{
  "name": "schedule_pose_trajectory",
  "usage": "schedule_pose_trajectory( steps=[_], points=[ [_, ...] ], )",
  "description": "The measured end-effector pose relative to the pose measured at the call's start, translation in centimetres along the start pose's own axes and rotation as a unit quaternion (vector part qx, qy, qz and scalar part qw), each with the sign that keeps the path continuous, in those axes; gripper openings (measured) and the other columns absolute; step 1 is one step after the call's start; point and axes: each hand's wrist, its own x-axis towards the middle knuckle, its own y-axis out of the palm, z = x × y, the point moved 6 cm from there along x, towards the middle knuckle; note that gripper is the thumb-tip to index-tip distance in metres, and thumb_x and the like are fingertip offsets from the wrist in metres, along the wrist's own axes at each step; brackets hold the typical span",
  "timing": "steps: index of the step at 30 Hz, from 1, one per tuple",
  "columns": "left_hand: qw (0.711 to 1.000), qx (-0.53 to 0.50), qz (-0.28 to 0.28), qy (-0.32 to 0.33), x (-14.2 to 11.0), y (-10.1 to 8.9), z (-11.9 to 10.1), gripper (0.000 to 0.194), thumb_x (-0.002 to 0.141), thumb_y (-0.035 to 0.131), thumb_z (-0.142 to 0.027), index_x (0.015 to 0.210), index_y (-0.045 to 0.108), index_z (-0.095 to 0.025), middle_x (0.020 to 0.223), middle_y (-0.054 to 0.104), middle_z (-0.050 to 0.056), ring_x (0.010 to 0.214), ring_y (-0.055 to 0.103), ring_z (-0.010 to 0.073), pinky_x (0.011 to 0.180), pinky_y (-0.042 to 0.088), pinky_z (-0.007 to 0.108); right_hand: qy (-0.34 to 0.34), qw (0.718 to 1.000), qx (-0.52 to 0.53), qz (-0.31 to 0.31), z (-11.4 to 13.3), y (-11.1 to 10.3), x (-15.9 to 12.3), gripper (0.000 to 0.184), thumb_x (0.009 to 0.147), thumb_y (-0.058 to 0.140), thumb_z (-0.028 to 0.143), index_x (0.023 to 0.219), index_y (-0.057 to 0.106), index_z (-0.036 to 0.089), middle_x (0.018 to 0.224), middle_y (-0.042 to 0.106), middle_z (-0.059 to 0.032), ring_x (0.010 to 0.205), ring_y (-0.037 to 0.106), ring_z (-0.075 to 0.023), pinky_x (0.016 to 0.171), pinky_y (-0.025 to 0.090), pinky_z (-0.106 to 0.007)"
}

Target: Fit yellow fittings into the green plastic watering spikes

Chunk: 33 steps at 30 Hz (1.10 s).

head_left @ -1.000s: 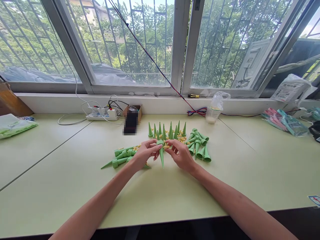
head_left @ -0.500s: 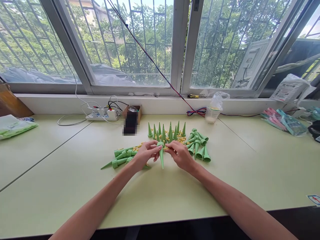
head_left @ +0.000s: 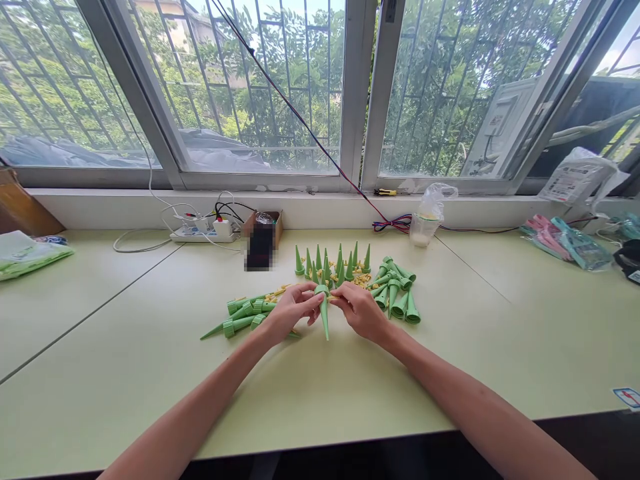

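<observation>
Between my hands a green plastic spike (head_left: 325,319) with a ribbed cap points downward, its tip toward me. My left hand (head_left: 295,308) grips it near the cap with thumb and fingers. At its right side, my right hand (head_left: 361,308) pinches a small yellow plastic piece (head_left: 334,298) against the spike, just below the cap; the fingers hide most of that piece. Behind the hands, several green spikes (head_left: 367,259) stand point up among loose yellow pieces (head_left: 361,279). Capped green spikes (head_left: 240,325) lie to the left, partly behind my left hand. Open-ended green cones (head_left: 400,303) are piled on the right.
At the back of the pale green table (head_left: 280,407) are a power strip (head_left: 203,233) with cables, a small cardboard box (head_left: 275,227) and a lidded plastic cup (head_left: 424,230). Bagged pink and teal items (head_left: 570,240) lie far right, a green-white packet (head_left: 33,255) far left.
Both hands stay almost in place around the spike. The yellow piece, which stuck out between the right fingers and the spike, is now more covered. The view has shifted slightly.
</observation>
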Motion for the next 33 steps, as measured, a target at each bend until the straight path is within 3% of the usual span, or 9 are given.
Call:
schedule_pose_trajectory(
  steps=[8,17,23,30,33],
  points=[
    [0.999,0.030,0.014,0.024,0.03,0.11,0.03,0.036,0.076,0.070,-0.045,0.090,0.055,-0.016,0.058,0.053,-0.004,0.050,0.048,0.0088,0.048,0.039,0.023,-0.010,0.998,-0.059,0.035,0.16,0.25,0.00,0.022,0.099,0.042,0.026,0.085,0.056,0.018,0.078,0.058,-0.0052,0.068,0.053,-0.0165,0.063,0.038,-0.026],
    [0.998,0.037,0.016,0.055,0.13,0.15,0.35,0.039,0.075,0.071,-0.044,0.096,0.054,-0.016,0.059,0.052,-0.005,0.051,0.050,0.0096,0.046,0.040,0.022,0.003,0.997,-0.049,0.059,-0.37,0.75,-0.38,0.021,0.099,0.039,0.023,0.083,0.052,0.018,0.078,0.058,-0.0050,0.068,0.052,-0.0167,0.064,0.038,-0.026],
    [0.991,0.095,0.030,0.093,0.11,0.37,0.04,0.032,0.079,0.068,-0.043,0.091,0.056,-0.015,0.060,0.051,-0.003,0.049,0.050,0.0095,0.044,0.039,0.023,0.014,0.997,-0.025,0.072,-0.64,0.90,-0.51,0.023,0.099,0.037,0.021,0.080,0.049,0.019,0.076,0.058,-0.0044,0.067,0.052,-0.0164,0.064,0.039,-0.027],
    [0.982,0.153,-0.019,0.113,-0.26,0.06,-0.28,0.031,0.079,0.068,-0.041,0.097,0.060,-0.017,0.058,0.052,-0.003,0.049,0.049,0.0102,0.045,0.039,0.022,0.016,0.998,0.001,0.066,-0.65,0.75,-0.44,0.025,0.099,0.035,0.023,0.079,0.049,0.019,0.075,0.058,-0.0041,0.066,0.051,-0.0159,0.063,0.039,-0.027],
    [0.981,0.156,-0.011,0.116,-0.33,0.25,-0.48,0.030,0.080,0.067,-0.042,0.095,0.060,-0.017,0.060,0.054,-0.002,0.050,0.050,0.0103,0.046,0.039,0.022,0.019,0.998,0.018,0.059,-0.39,0.58,-0.33,0.027,0.100,0.034,0.025,0.079,0.049,0.019,0.072,0.056,-0.0029,0.064,0.050,-0.0152,0.062,0.038,-0.026]
  ],
)
